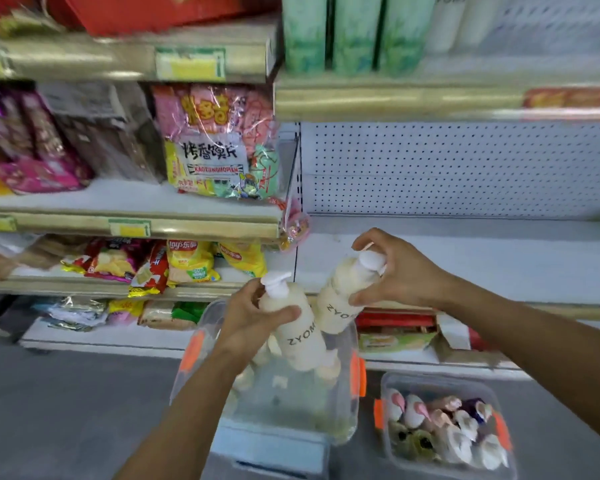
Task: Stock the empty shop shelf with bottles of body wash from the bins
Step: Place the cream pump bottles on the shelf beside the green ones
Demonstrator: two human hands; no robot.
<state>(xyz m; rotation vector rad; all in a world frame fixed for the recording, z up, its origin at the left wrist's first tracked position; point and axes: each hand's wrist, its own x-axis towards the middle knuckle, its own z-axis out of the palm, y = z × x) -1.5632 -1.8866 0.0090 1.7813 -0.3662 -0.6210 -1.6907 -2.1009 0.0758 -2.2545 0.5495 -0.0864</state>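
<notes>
Head view, wide-angle, looking down at a shop aisle. Centre of frame: left hand closed round the upper body of a cream pump bottle, thumb across its front, label "ZYOM.." showing; bottle tilted, pump head toward upper left. Just right of it, right hand closed over the top and shoulder of a second cream bottle, fingers wrapped over the white pump, thumb low on the side; bottle tilted the opposite way, pump head toward upper right. The two bottles' lower parts touch or nearly touch; which, cannot tell. Both are held above a clear bin w/ orange latches, lower centre, holding more cream bottles (blurred). Lower right: a second clear bin, set apart from the first, w/ mixed white, pink and dark bottles lying in it. Right half of frame, mid-height: bare white shelf w/ perforated back panel, behind and above the hands. Upper right: green packs on the shelf above. Left half: shelves of snack bags and crisp packets. Lower left: grey floor.
</notes>
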